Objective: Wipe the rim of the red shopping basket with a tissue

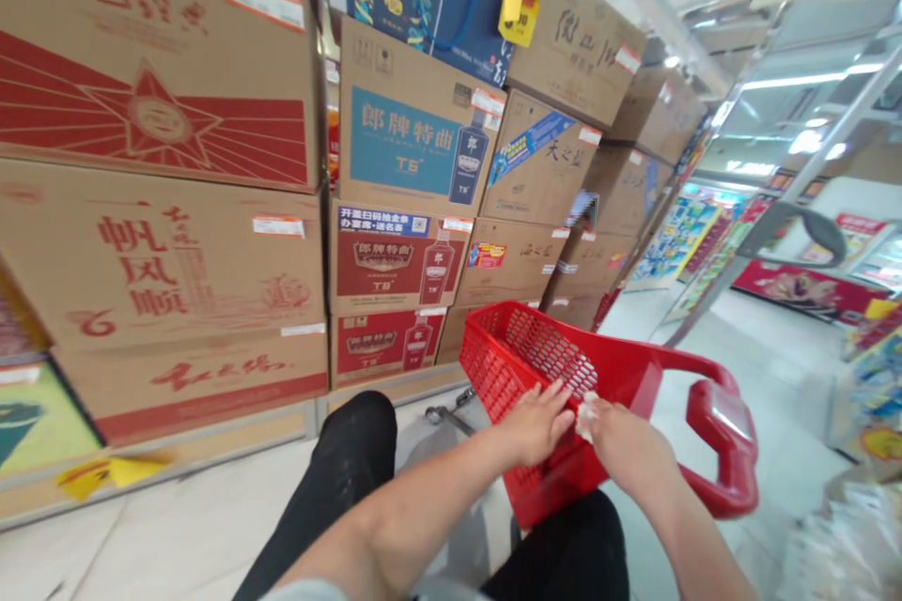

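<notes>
A red plastic shopping cart point(493, 385) stands tilted in view just in front of my knees, with a perforated basket and a thick looped handle point(733, 432) at the right. On the basket's near rim rests my left hand point(536, 423), its fingers stretched out and holding nothing. Close beside it, my right hand point(624, 441) is closed around a crumpled white tissue point(586, 415), which touches or nearly touches the cart's red side. Part of the tissue is hidden inside the fingers.
Stacked cardboard cartons point(409, 141) line the left and middle, on a low wooden base point(246, 432). A yellow price tag point(520, 5) hangs above. A slanting metal pole point(796, 197) rises at the right, before store shelves point(669, 244). Pale floor tiles point(782, 376) run along the aisle.
</notes>
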Demonstrator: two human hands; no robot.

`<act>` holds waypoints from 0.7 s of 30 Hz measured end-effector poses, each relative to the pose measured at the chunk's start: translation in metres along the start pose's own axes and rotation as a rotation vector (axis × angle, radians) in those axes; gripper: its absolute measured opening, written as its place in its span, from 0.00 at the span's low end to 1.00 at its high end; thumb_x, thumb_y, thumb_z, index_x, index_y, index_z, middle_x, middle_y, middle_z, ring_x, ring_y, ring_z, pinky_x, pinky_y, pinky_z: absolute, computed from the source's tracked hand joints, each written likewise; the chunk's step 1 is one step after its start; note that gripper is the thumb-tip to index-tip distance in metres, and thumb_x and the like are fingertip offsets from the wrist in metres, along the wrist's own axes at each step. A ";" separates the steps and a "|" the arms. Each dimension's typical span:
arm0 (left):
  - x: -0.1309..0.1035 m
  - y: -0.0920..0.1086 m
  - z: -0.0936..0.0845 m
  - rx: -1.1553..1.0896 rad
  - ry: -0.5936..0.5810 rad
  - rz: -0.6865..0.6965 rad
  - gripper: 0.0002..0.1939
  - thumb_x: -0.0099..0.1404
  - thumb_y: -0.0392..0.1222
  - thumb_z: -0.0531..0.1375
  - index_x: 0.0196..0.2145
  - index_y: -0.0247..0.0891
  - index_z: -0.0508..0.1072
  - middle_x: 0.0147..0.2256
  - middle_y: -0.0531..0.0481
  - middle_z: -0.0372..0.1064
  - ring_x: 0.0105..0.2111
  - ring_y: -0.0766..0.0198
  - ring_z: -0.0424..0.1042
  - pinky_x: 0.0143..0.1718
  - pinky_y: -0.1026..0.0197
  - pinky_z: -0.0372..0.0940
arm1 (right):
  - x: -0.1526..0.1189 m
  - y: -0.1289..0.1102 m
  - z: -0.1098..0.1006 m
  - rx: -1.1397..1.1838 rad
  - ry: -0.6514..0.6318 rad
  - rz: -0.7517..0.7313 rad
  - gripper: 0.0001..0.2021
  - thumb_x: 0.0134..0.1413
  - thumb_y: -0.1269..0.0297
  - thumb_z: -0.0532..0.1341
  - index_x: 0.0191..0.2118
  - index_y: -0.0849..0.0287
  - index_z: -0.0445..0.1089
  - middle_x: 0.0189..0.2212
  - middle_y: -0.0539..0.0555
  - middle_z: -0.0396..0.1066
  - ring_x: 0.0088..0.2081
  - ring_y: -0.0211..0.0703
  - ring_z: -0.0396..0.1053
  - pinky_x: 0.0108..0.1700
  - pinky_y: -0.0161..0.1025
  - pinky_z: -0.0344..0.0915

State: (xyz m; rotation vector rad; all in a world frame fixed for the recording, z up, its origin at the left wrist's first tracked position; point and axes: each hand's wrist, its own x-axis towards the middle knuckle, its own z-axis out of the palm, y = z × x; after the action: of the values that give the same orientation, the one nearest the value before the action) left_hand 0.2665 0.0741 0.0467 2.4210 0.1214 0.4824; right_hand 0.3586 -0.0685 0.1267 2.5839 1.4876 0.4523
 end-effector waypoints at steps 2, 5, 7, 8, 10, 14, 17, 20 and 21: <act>-0.006 0.008 0.005 0.006 -0.012 -0.017 0.32 0.68 0.60 0.39 0.64 0.42 0.45 0.66 0.45 0.34 0.64 0.44 0.38 0.62 0.41 0.42 | -0.012 -0.001 0.000 -0.013 -0.019 -0.018 0.19 0.61 0.66 0.47 0.53 0.62 0.65 0.40 0.63 0.73 0.36 0.44 0.73 0.37 0.35 0.64; -0.017 0.014 0.005 0.021 -0.025 -0.003 0.34 0.67 0.61 0.40 0.64 0.38 0.45 0.66 0.42 0.33 0.64 0.43 0.37 0.62 0.42 0.42 | -0.025 -0.007 -0.003 0.000 -0.014 -0.085 0.20 0.62 0.66 0.47 0.55 0.64 0.63 0.44 0.64 0.71 0.39 0.44 0.72 0.38 0.34 0.63; -0.021 0.013 0.002 0.025 -0.036 0.027 0.34 0.68 0.60 0.40 0.64 0.37 0.45 0.65 0.41 0.34 0.64 0.45 0.37 0.63 0.44 0.41 | -0.030 -0.013 -0.004 0.008 0.011 -0.049 0.20 0.62 0.64 0.47 0.56 0.64 0.62 0.45 0.64 0.71 0.39 0.45 0.72 0.38 0.35 0.63; -0.021 0.012 0.000 0.026 -0.036 0.043 0.33 0.68 0.60 0.40 0.63 0.37 0.46 0.65 0.41 0.35 0.64 0.47 0.38 0.63 0.44 0.41 | -0.032 -0.016 -0.004 0.007 0.022 -0.019 0.21 0.62 0.64 0.47 0.57 0.64 0.61 0.45 0.63 0.71 0.38 0.45 0.72 0.37 0.35 0.64; -0.019 0.008 -0.004 0.024 -0.028 0.076 0.32 0.68 0.58 0.40 0.63 0.37 0.47 0.65 0.42 0.38 0.64 0.50 0.40 0.63 0.46 0.41 | -0.034 -0.021 -0.005 0.002 0.036 -0.002 0.22 0.61 0.66 0.47 0.59 0.63 0.59 0.46 0.63 0.70 0.39 0.45 0.72 0.38 0.35 0.64; -0.004 -0.005 -0.008 0.026 0.002 0.115 0.27 0.70 0.54 0.40 0.61 0.38 0.51 0.63 0.44 0.45 0.63 0.57 0.46 0.64 0.49 0.43 | -0.038 -0.013 -0.014 -0.003 0.010 0.014 0.21 0.59 0.68 0.48 0.57 0.61 0.61 0.45 0.62 0.71 0.38 0.44 0.72 0.40 0.36 0.63; 0.012 -0.007 -0.008 0.047 0.047 0.091 0.25 0.70 0.53 0.39 0.59 0.39 0.55 0.61 0.45 0.51 0.61 0.59 0.51 0.63 0.50 0.45 | -0.043 0.006 -0.022 -0.018 -0.029 0.067 0.17 0.60 0.66 0.47 0.50 0.60 0.67 0.40 0.62 0.73 0.34 0.44 0.73 0.37 0.38 0.64; 0.022 0.006 -0.006 0.033 0.065 0.005 0.26 0.71 0.52 0.36 0.57 0.38 0.58 0.61 0.44 0.51 0.61 0.58 0.50 0.63 0.47 0.45 | -0.046 0.015 -0.024 0.014 0.000 -0.050 0.17 0.57 0.71 0.48 0.46 0.63 0.70 0.44 0.65 0.71 0.39 0.46 0.72 0.40 0.38 0.65; 0.023 0.014 -0.004 0.012 0.054 0.004 0.27 0.71 0.52 0.35 0.57 0.38 0.59 0.62 0.43 0.50 0.62 0.57 0.48 0.63 0.46 0.44 | -0.045 0.014 -0.024 0.048 0.032 -0.073 0.17 0.56 0.71 0.48 0.46 0.64 0.70 0.46 0.65 0.70 0.41 0.46 0.72 0.41 0.38 0.65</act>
State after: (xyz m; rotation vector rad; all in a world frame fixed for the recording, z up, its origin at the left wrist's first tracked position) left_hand 0.2857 0.0702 0.0660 2.4214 0.1435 0.5497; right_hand 0.3415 -0.1155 0.1443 2.5603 1.6164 0.4564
